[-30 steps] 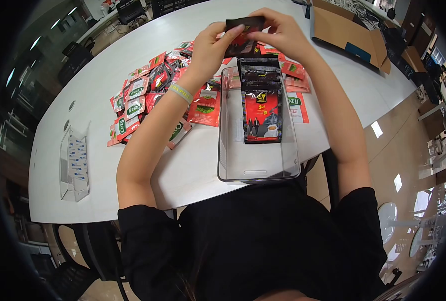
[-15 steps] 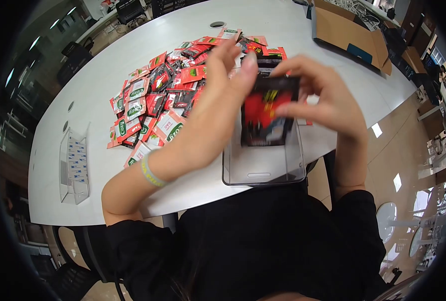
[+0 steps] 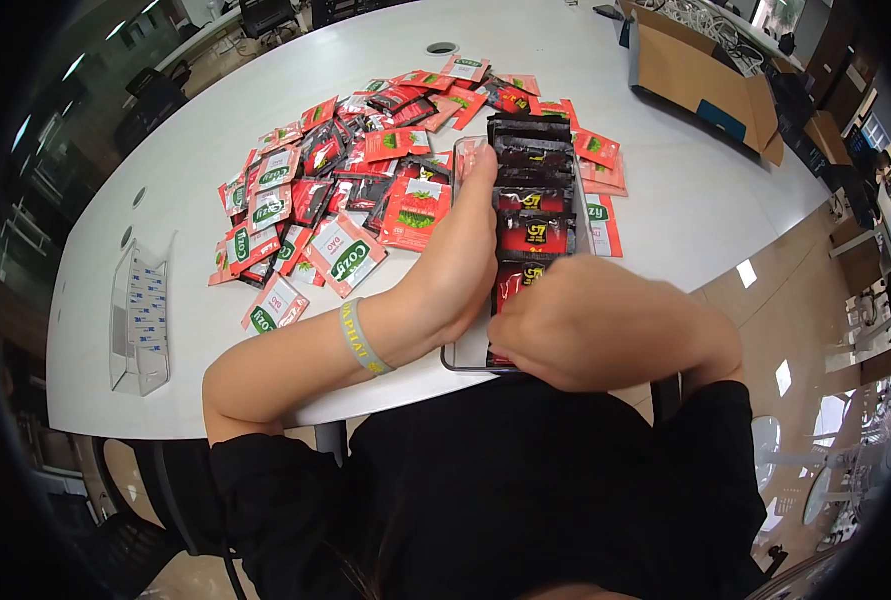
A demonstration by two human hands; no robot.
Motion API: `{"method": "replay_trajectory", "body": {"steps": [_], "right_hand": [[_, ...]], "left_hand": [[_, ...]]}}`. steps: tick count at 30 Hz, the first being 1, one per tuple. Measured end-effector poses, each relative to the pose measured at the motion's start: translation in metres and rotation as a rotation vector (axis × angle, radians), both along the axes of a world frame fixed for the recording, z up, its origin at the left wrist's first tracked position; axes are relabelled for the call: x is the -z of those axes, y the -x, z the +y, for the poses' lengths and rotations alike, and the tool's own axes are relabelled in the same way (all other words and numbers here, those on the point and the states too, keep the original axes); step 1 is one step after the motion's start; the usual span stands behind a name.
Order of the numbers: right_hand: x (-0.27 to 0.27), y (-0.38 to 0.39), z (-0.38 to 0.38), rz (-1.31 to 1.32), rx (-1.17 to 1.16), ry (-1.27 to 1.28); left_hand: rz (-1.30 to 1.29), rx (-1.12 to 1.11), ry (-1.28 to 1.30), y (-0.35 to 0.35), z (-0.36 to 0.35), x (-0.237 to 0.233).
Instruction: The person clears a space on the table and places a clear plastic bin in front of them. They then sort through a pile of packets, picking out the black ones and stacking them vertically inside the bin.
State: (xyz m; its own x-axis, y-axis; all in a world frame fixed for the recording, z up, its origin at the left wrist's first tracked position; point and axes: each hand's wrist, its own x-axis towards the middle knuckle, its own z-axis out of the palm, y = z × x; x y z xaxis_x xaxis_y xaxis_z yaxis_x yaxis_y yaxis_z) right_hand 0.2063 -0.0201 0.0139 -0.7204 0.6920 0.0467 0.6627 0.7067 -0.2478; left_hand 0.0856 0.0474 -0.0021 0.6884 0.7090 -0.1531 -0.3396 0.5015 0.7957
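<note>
A clear plastic box (image 3: 455, 364) stands at the table's front edge, holding a row of black and red G7 coffee sachets (image 3: 535, 233) that overlap along its length. My left hand (image 3: 465, 235) lies stretched out along the box's left wall, fingers straight, holding nothing. Over the near end of the box, my right hand (image 3: 600, 325) is closed on a coffee sachet (image 3: 508, 283), whose red and black edge shows left of the fingers. The fingertips themselves are mostly hidden. Left of the box spreads a heap of pink Cozy sachets (image 3: 345, 258) mixed with more G7 ones.
Several pink sachets (image 3: 597, 150) lie right of the box. Another clear container (image 3: 145, 310) with blue-printed film stands at the table's left. An opened cardboard box (image 3: 700, 80) sits at the back right. A round cable hole (image 3: 442, 48) is at the far side.
My right hand has brought the coffee sachet down and toward me into the near end of the box. My left hand has moved down from above onto the box's left side.
</note>
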Motion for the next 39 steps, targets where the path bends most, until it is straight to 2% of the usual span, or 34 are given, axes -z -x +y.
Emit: {"method": "replay_trajectory", "body": {"steps": [5,7,11,13,14,16,19,25,30,34,39], "right_hand": [[0.001,-0.002,0.030,-0.147,-0.171,0.251],[0.000,-0.001,0.033,-0.093,-0.223,0.507],[-0.001,0.001,0.035,-0.090,-0.289,0.560],[0.001,0.000,0.030,-0.151,-0.236,0.393],[-0.001,-0.001,0.025,-0.148,-0.236,0.394],[-0.009,-0.002,0.013,-0.362,-0.065,0.098],[-0.002,-0.002,0.010,-0.290,-0.070,-0.045],[0.004,-0.002,0.016,-0.261,-0.070,-0.082],[0.008,0.002,0.020,-0.382,0.021,-0.010],[0.016,0.002,0.020,-0.489,0.158,-0.013],[0.021,0.000,0.023,-0.482,0.178,-0.031]], "left_hand": [[-0.003,0.034,-0.009,0.001,0.004,0.002],[-0.017,0.045,-0.015,0.000,0.005,0.003],[-0.026,0.074,-0.016,0.000,0.007,0.005],[-0.029,0.080,-0.027,0.000,0.007,0.005],[-0.018,0.074,-0.022,0.000,0.006,0.003],[-0.007,0.071,-0.018,0.000,0.006,0.003],[0.029,0.057,-0.060,-0.002,0.009,0.001],[0.159,0.006,-0.093,-0.018,0.040,-0.013],[0.191,0.119,-0.132,-0.031,0.056,0.001],[0.156,0.108,-0.163,-0.029,0.051,0.001],[0.094,0.128,-0.203,-0.030,0.045,0.004]]}}
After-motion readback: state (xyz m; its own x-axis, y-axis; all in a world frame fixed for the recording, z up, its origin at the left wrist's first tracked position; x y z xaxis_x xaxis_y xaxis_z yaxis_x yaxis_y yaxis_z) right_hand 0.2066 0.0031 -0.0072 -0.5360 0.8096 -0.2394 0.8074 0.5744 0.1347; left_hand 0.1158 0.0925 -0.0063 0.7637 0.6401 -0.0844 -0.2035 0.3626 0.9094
